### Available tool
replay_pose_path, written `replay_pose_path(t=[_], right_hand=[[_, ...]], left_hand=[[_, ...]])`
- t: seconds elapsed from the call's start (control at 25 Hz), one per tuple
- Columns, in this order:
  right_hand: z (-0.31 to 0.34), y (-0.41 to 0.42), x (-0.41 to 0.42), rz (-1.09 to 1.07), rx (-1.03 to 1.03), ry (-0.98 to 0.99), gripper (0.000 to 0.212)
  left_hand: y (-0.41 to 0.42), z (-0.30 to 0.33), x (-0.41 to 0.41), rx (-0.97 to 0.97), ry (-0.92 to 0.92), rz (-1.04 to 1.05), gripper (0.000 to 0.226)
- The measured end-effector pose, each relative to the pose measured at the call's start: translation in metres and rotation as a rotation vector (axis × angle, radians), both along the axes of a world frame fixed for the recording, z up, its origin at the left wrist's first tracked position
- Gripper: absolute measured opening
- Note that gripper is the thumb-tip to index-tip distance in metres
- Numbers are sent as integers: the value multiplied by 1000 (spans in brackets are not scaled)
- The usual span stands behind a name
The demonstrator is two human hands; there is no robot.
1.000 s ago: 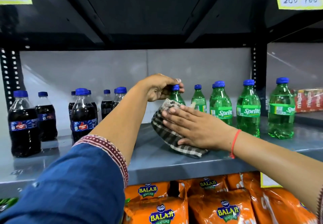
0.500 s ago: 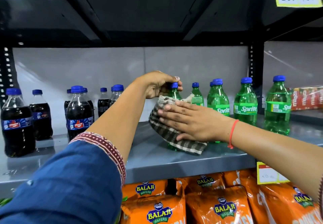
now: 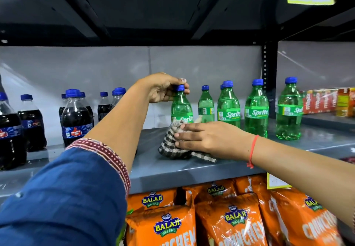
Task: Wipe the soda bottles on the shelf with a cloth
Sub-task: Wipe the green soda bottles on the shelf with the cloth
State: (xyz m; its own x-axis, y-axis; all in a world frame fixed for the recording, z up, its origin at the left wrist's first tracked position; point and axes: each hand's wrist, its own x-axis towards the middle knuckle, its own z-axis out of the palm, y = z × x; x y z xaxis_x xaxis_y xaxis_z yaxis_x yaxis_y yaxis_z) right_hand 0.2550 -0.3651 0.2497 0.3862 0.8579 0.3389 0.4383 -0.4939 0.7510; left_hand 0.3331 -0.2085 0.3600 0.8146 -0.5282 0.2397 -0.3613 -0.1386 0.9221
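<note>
On the grey shelf (image 3: 192, 171), the left hand (image 3: 163, 89) curls its fingers round the blue cap of the leftmost green Sprite bottle (image 3: 181, 109) (upright, mid-shelf). The right hand (image 3: 209, 138), fingers straight, presses a checked cloth (image 3: 170, 144) against that bottle's lower body. Dark cola bottles (image 3: 76, 119) stand further left.

I see a pale grey back wall (image 3: 80, 69), a dark shelf underside (image 3: 153, 5) overhead, a black perforated upright (image 3: 268, 69) far right.

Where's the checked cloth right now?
Head view, centre: cloth on the grey shelf, pressed by the right hand against the green bottle whose cap the left hand grips.
</note>
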Motion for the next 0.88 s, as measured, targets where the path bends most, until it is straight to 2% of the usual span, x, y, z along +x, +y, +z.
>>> replay_pose_path(t=[0.12, 0.28, 0.36, 0.4, 0.44, 0.48, 0.56, 0.6, 0.76, 0.88], right_hand=[[1, 8, -15, -44, 95, 117, 49], [3, 13, -48, -22, 357, 187, 53], [6, 14, -64, -5, 522, 189, 53], [9, 16, -70, 16, 596, 195, 54], [11, 19, -75, 41, 664, 201, 54], [12, 23, -79, 62, 724, 204, 55], [11, 39, -85, 90, 797, 221, 55], [7, 49, -87, 101, 810, 250, 54], [-16, 95, -85, 176, 939, 448, 45], [-40, 120, -76, 249, 1188, 645, 29]], left_hand=[[-3, -2, -6, 40, -93, 87, 16], [0, -6, -33, -87, -614, 368, 26], [21, -15, -58, -24, -733, 373, 39], [38, -22, -72, 68, -708, 337, 51], [56, -31, -85, 163, -621, 274, 66], [75, -41, -96, 236, -493, 179, 70], [104, -65, -117, 277, -269, -21, 54], [113, -74, -123, 219, -216, -62, 46], [137, -97, -142, -89, -183, 131, 15], [162, -110, -167, -166, -135, 286, 13]])
